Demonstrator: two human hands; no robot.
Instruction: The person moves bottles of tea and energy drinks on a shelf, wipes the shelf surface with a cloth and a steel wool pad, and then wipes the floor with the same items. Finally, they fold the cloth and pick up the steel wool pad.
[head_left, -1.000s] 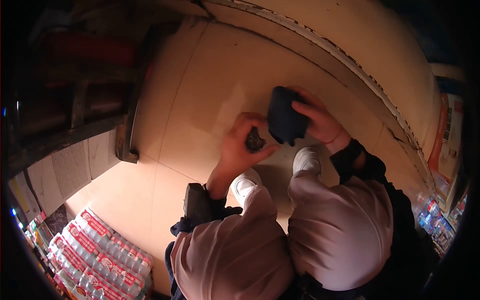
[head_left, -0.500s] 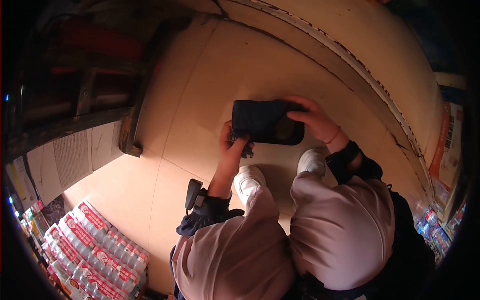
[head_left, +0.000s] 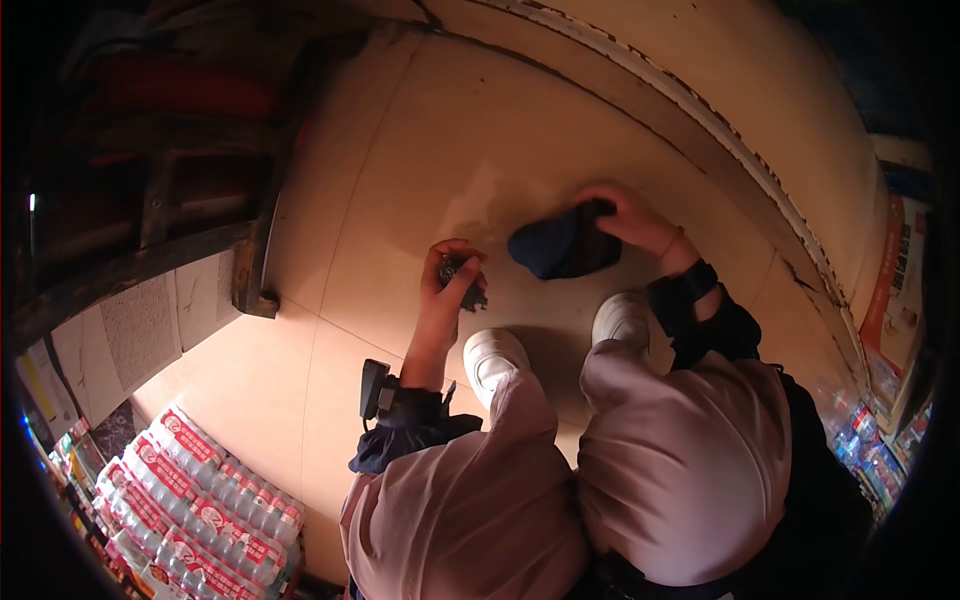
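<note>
My right hand (head_left: pixel 625 215) grips the right end of a dark blue cloth item (head_left: pixel 562 246). Its left end is rounded and its right part is darker; I cannot make out its exact kind. Both hang over the floor, beyond my shoes. To the left, my left hand (head_left: pixel 450 275) is closed around a small dark crumpled bundle (head_left: pixel 468 281) with ragged lower edges. Fingers cover part of that bundle. A gap separates it from the cloth item.
Below are my white shoes (head_left: pixel 494 358) on a tiled floor (head_left: pixel 400 200). Shrink-wrapped bottle packs (head_left: pixel 200 510) stand lower left. A dark wooden frame (head_left: pixel 255 255) is at the left, with printed sheets (head_left: pixel 130 325) beside it. A chipped ledge (head_left: pixel 690 95) curves along the right.
My left hand has come off the dark cloth item and moved slightly left, keeping the small bundle. The cloth item, in my right hand, has turned and now looks shorter and more rounded.
</note>
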